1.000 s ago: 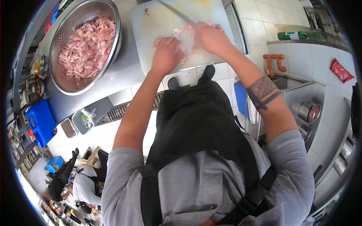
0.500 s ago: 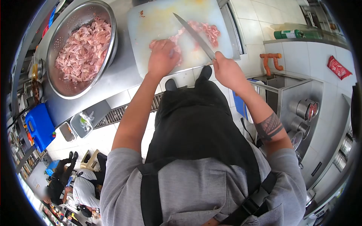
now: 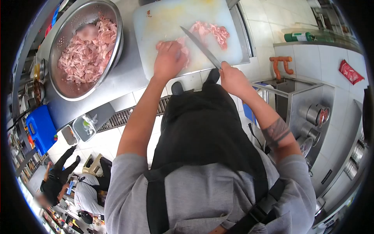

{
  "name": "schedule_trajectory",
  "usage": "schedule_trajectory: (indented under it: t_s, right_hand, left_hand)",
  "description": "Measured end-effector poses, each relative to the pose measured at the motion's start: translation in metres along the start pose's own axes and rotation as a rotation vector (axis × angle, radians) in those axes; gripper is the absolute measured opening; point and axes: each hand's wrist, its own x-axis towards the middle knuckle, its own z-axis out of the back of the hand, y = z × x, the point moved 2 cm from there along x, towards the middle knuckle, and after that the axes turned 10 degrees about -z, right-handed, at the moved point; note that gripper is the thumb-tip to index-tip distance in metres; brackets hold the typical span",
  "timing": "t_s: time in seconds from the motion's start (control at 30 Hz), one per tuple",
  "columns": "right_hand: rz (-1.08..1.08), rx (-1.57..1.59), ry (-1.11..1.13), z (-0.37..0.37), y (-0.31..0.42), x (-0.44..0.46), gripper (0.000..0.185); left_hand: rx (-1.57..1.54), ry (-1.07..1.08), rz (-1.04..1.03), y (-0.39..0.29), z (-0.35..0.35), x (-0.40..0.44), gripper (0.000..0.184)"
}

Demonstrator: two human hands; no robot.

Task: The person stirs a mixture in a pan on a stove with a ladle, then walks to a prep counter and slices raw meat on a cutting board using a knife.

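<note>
My left hand [image 3: 170, 59] presses down with curled fingers on a piece of raw meat [image 3: 184, 50] near the front of the white cutting board [image 3: 156, 23]. In my right hand [image 3: 233, 79] is a long kitchen knife [image 3: 201, 47], gripped by its handle. Its blade slants up and left over the board, between my left hand and more raw meat strips [image 3: 220, 36] lying to the right. My right fingers hide most of the handle.
Left of the board, a big steel colander [image 3: 54, 80] full of cut raw meat stands on the steel counter [image 3: 130, 74]. A blue plastic container [image 3: 41, 128] and grey bins [image 3: 84, 132] lie further left. Two other people [image 3: 87, 191] are at lower left.
The knife and my right hand have come slightly toward me, the tip lower on the board. My left hand stays on the meat. A person in black at lower left has shifted position.
</note>
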Motion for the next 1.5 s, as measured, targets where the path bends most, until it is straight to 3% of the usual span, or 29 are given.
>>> schedule_trajectory:
  t_s: [0.2, 0.27, 0.4, 0.53, 0.73, 1.0, 1.13, 1.27, 1.4, 1.5]
  right_hand:
    - [0.000, -0.015, -0.072, 0.017, 0.020, -0.020, 0.016]
    - [0.034, 0.003, 0.078, 0.011, 0.021, -0.023, 0.017]
    - [-0.053, 0.036, -0.074, 0.011, 0.002, -0.013, 0.017]
    - [0.029, -0.037, 0.070, 0.020, 0.028, -0.041, 0.013]
    - [-0.020, -0.061, 0.171, 0.019, 0.027, -0.055, 0.010]
    - [0.154, 0.056, 0.039, -0.034, 0.070, 0.064, 0.023]
    - [0.179, 0.055, 0.019, -0.034, 0.060, 0.063, 0.025]
    - [-0.003, -0.045, 0.120, -0.008, 0.001, -0.011, 0.021]
    - [0.006, -0.151, 0.133, 0.008, -0.028, -0.015, 0.019]
    - [-0.026, -0.040, -0.099, 0.011, -0.022, 0.000, 0.019]
  left_hand:
    - [0.034, -0.114, 0.036, -0.001, 0.003, -0.006, 0.015]
    - [0.025, -0.132, -0.019, -0.002, 0.003, -0.005, 0.011]
    - [0.022, -0.160, -0.012, 0.001, 0.003, -0.004, 0.013]
    - [0.012, -0.145, 0.014, 0.000, 0.001, -0.005, 0.015]
    - [0.029, -0.024, 0.045, -0.002, -0.001, -0.001, 0.022]
    - [-0.006, 0.071, 0.035, 0.005, -0.001, 0.004, 0.026]
    - [0.015, 0.026, 0.013, 0.005, -0.002, 0.002, 0.023]
    - [0.057, -0.082, 0.015, 0.004, 0.000, 0.001, 0.016]
    - [0.058, -0.031, 0.028, 0.005, 0.001, -0.001, 0.023]
    - [0.021, -0.052, -0.025, 0.000, 0.008, -0.002, 0.024]
